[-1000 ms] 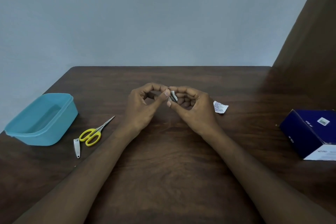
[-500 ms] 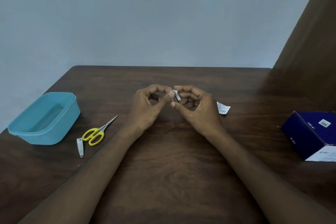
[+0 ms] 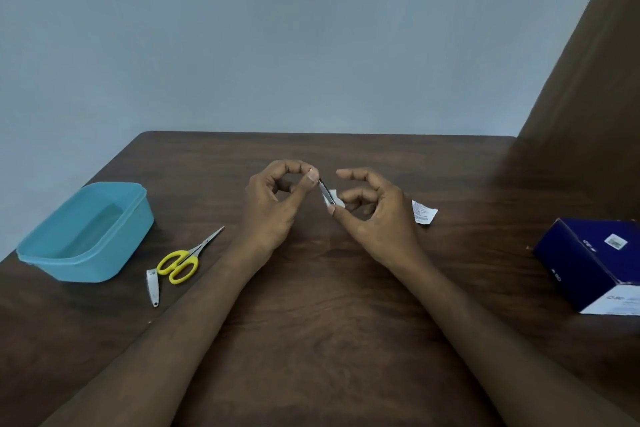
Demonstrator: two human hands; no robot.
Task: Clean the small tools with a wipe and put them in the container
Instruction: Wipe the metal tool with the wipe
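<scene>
Above the middle of the table, my left hand pinches the top end of a small thin metal tool between thumb and forefinger. My right hand pinches a small white wipe around the tool's lower end with thumb and a curled finger; its forefinger is lifted. Yellow-handled scissors and a small metal nail clipper lie on the table to the left. An open blue plastic container stands at the far left, and I see nothing in it.
A torn white wipe sachet lies just right of my right hand. A dark blue cardboard box sits at the right edge. The dark wooden table meets a wall behind and a brown panel on the right.
My hands have drawn apart. The metal tool now shows between them, and the wipe has slid down to its lower end. My right forefinger has lifted.
</scene>
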